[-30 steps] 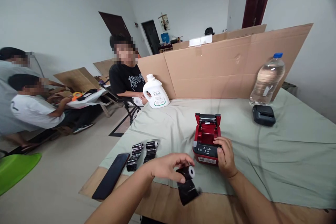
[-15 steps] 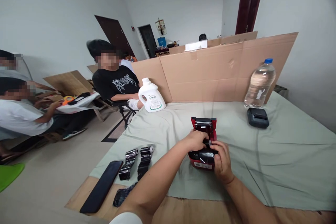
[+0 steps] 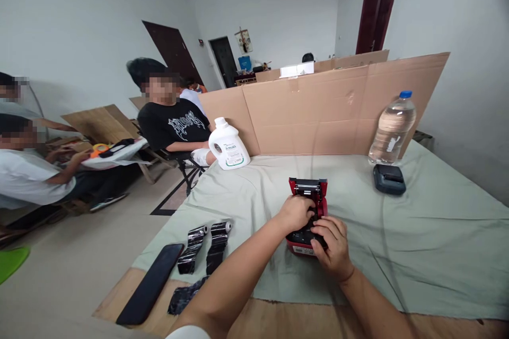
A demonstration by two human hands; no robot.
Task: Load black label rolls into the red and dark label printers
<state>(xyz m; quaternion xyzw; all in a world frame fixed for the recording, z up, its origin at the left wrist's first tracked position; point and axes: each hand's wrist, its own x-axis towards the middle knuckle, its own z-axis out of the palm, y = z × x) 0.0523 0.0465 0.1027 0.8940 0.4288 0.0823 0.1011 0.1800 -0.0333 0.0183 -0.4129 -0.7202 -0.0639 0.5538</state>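
Observation:
A small red and black label printer (image 3: 303,248) stands on the cloth with its lid (image 3: 309,188) raised. My left hand (image 3: 296,213) reaches into the open compartment from the left. Its fingers are curled down inside, and what they grip is hidden. From the right, my right hand (image 3: 333,243) bends its fingertips over the compartment's front edge, close to the left fingers. Its thumb lies lower, by the printer's front right; anything between is hidden. Left of my forearm lie two partly unrolled black film rolls, one roll (image 3: 194,246) beside the other roll (image 3: 218,243).
A dark phone (image 3: 151,283) and a crumpled black film piece (image 3: 181,296) lie at the near left. A white jug (image 3: 228,145), a cardboard partition (image 3: 310,116), a water bottle (image 3: 392,130) and a black device (image 3: 388,179) stand farther back. A person (image 3: 170,116) sits beyond the table.
The glossy black strip that lay over the printer's front is gone from there, baring the black front panel. My right hand has shifted slightly left over the compartment.

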